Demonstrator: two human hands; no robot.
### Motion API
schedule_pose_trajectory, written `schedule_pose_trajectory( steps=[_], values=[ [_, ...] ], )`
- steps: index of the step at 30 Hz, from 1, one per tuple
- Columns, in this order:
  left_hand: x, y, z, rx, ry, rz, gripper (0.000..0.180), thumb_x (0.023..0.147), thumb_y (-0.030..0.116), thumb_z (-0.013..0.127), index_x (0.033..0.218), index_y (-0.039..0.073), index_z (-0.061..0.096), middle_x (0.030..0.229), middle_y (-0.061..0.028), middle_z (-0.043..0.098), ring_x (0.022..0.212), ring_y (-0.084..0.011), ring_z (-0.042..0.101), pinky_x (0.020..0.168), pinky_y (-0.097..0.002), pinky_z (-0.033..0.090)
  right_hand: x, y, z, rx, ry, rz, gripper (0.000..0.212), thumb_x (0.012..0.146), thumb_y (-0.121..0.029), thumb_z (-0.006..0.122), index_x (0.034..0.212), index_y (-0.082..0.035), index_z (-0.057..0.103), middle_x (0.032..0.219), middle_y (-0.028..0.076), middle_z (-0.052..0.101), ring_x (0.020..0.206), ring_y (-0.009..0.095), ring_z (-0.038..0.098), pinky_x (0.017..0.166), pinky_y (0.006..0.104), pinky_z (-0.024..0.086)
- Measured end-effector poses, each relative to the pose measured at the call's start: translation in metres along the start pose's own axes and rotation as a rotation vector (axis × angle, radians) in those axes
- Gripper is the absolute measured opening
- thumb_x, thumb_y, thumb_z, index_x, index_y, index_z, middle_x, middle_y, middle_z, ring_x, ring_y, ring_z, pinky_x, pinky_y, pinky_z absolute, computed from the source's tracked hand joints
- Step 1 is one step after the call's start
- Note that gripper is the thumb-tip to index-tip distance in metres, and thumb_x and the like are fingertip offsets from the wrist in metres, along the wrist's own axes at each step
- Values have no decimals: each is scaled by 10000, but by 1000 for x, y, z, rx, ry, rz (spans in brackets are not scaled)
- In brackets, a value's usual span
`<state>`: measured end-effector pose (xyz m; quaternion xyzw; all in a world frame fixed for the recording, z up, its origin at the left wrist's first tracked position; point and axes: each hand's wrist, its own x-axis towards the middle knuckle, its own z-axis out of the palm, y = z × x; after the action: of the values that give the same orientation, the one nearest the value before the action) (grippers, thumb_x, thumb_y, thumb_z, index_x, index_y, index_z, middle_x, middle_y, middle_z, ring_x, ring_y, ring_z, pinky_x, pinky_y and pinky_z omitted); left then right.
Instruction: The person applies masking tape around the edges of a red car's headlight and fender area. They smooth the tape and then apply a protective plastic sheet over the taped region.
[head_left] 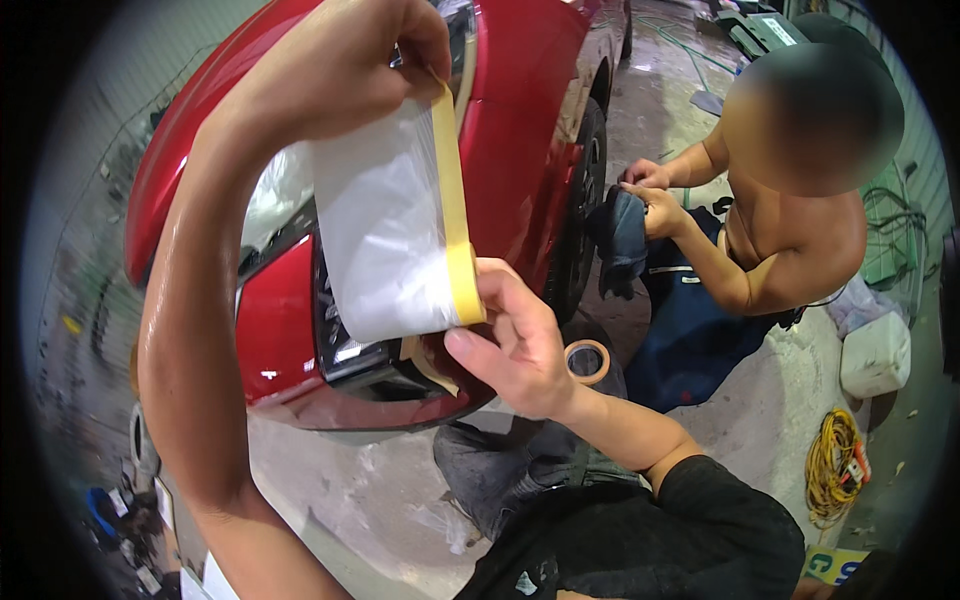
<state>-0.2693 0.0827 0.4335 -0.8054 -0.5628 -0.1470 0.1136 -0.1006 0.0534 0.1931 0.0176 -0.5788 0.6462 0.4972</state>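
A roll of clear masking film (385, 220) with a yellow tape edge is stretched between my hands in front of a red car (515, 130). High up, my left hand (345, 75) is closed, pinching the end of the yellow tape. Lower down, my right hand (518, 340) grips the roll at its bottom end, thumb and fingers around the tape side. Behind the film, a black grille part (365, 368) and more clear film (280, 195) on the car show in part. A tan tape roll (587, 362) rests by my leg.
To the right a person (800, 220) sits low beside the car's wheel (590, 170), both hands on a dark blue cloth (628, 235). A white jug (876, 355) and a coiled yellow cord (836, 465) lie on the floor at right. Assorted items (125, 520) clutter the lower left.
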Motion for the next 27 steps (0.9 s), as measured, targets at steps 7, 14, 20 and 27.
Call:
schedule_pose_trajectory(
  steps=[7, 14, 20, 27],
  values=[
    [115, -36, 18, 299, -65, 112, 67, 793, -57, 717, 804, -9, 762, 815, -136, 753, 755, -251, 723, 743, -356, 576, 55, 22, -17, 317, 145, 117, 237, 1038, -125, 679, 1200, -24, 539, 1111, 28, 640, 1016, 57, 608, 904, 263, 516],
    [183, -108, 43, 320, -231, 15, 72, 793, 55, 761, 845, 10, 742, 836, -125, 730, 788, -261, 706, 768, -390, 554, 86, 41, -42, 408, 104, 249, 281, 1099, -277, 589, 1236, -34, 552, 1032, 36, 658, 925, 79, 646, 785, 239, 526],
    [195, -124, 67, 396, -288, -118, 100, 829, 97, 776, 899, 27, 760, 971, -120, 737, 933, -280, 725, 862, -401, 567, 86, 45, -63, 451, 47, 464, 403, 1113, -405, 517, 1240, -24, 547, 936, 145, 721, 787, 178, 736, 637, 273, 570],
    [188, -124, 72, 463, -256, -99, 105, 850, 126, 777, 922, 53, 753, 967, -111, 738, 964, -287, 717, 868, -410, 558, 74, 41, -71, 486, 30, 520, 454, 1121, -466, 474, 1191, -24, 551, 878, 176, 740, 694, 198, 739, 564, 259, 544]
  ],
)
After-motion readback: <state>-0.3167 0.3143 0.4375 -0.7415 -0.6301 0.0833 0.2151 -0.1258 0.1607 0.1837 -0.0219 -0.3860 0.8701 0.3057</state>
